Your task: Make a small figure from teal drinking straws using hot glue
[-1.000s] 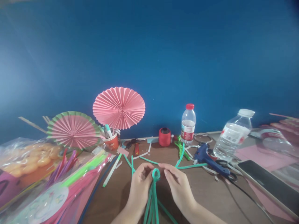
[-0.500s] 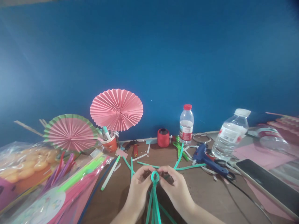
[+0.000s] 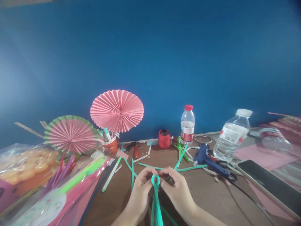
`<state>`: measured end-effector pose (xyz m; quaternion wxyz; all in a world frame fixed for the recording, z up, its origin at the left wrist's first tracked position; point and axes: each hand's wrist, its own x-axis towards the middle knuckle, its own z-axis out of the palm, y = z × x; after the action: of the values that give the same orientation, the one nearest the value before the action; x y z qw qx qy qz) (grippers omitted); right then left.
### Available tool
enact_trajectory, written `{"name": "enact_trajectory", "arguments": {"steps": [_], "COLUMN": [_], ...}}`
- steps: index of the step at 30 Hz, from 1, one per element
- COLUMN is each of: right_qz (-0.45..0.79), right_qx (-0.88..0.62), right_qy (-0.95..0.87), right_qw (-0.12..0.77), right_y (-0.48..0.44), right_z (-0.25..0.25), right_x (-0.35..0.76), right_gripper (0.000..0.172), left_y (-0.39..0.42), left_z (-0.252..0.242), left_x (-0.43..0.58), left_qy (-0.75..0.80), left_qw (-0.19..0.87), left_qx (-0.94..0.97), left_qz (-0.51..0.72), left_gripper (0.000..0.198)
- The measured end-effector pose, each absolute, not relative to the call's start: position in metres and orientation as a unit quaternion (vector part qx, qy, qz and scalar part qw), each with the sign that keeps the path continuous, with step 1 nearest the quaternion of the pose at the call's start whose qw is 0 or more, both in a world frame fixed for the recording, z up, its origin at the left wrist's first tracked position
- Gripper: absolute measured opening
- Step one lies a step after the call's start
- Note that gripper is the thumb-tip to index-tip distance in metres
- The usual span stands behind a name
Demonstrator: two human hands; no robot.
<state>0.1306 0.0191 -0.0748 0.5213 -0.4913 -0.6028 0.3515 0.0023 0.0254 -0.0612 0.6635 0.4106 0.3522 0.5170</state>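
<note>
Both hands meet low in the middle of the head view around a bundle of teal pipe cleaners [image 3: 158, 201], bent into a small round loop at the top with the tails hanging down. My left hand [image 3: 143, 185] pinches the bundle from the left beside the loop. From the other side my right hand [image 3: 175, 183] grips it with curled fingers. One teal stem slants up and away past the right fingers. More loose teal pipe cleaners [image 3: 191, 168] lie on the brown table [image 3: 211, 197] beyond the hands.
Packaged pipe cleaners [image 3: 82, 175] cover the left side. Two pleated paper fans [image 3: 117, 110] stand behind, near an orange pen cup [image 3: 110, 146]. To the right are a blue glue gun [image 3: 210, 161] with its cord, water bottles [image 3: 187, 128] and a phone [image 3: 270, 185]. Red thread [image 3: 164, 139] stands by the wall.
The hanging tails of the bundle have drawn closer together and the loop has turned slightly. The slanting teal stem has shifted a little to the right. Both hands stay nearly in place.
</note>
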Motion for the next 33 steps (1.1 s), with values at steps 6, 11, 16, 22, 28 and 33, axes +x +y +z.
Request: {"name": "enact_trajectory", "arguments": {"steps": [6, 11, 16, 22, 28, 33], "right_qz": [0.356, 0.358, 0.358, 0.352, 0.327, 0.346], "right_qx": [-0.489, -0.490, -0.490, -0.498, -0.521, -0.507], "right_qy": [-0.603, -0.602, -0.604, -0.606, -0.608, -0.600], "right_qw": [0.520, 0.520, 0.516, 0.511, 0.502, 0.513], "right_y": [0.0183, 0.0178, 0.0177, 0.0184, 0.0182, 0.0160], "right_z": [-0.0767, -0.0765, -0.0745, -0.0743, -0.0740, -0.0768], "right_x": [0.1314, 0.1305, 0.1296, 0.1302, 0.1301, 0.1291], "right_gripper": [0.003, 0.003, 0.003, 0.004, 0.005, 0.007], "left_y": [0.0245, 0.0243, 0.0247, 0.0261, 0.0286, 0.0289], "left_z": [-0.0561, -0.0574, -0.0582, -0.0609, -0.0627, -0.0590], "left_x": [0.0039, 0.0032, 0.0022, 0.0042, -0.0003, -0.0002], "left_qy": [0.369, 0.384, 0.387, 0.374, 0.437, 0.439], "left_qw": [0.658, 0.649, 0.641, 0.654, 0.558, 0.564], "left_qx": [0.408, 0.409, 0.416, 0.402, 0.488, 0.485], "left_qz": [0.514, 0.513, 0.516, 0.519, 0.510, 0.504], "left_gripper": [0.008, 0.007, 0.008, 0.013, 0.011, 0.014]}}
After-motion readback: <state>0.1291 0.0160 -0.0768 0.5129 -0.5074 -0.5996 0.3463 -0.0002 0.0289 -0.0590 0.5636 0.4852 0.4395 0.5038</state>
